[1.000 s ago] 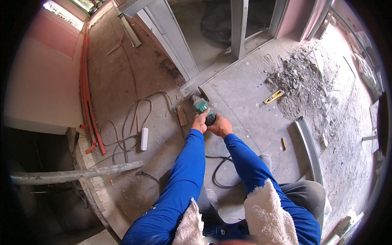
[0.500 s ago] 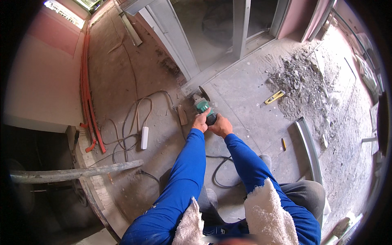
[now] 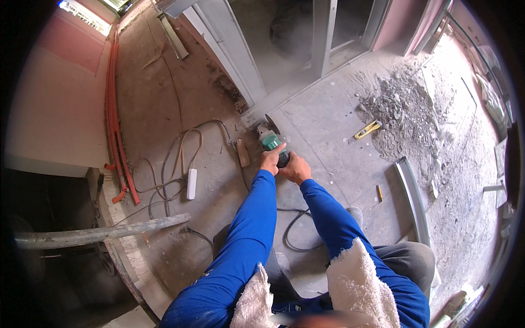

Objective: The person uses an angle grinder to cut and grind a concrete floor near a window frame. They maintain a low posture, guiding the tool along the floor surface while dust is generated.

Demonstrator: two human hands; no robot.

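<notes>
A green and black angle grinder (image 3: 269,141) is held out in front of me, low over the concrete floor, its dark disc (image 3: 272,124) tilted on edge near the corner of the grey door frame (image 3: 251,90). My left hand (image 3: 269,160) wraps the grinder's body from the left, thumb over the green casing. Around the black rear end closes my right hand (image 3: 296,168). Pale dust hangs over the frame's sill (image 3: 292,93); the disc's contact point is too hazy to make out. A small wood block (image 3: 242,153) lies just left of the tool.
Cables and a white power strip (image 3: 191,184) lie to the left, beside orange pipes (image 3: 116,126) along the wall. A grey pole (image 3: 109,234) juts in. On the right are a yellow utility knife (image 3: 367,129), a pencil (image 3: 379,193), a metal channel (image 3: 414,199) and a rubble heap (image 3: 402,104).
The dust around the door frame's sill has thickened. My hands and the grinder stay almost in the same place; the view has shifted very slightly.
</notes>
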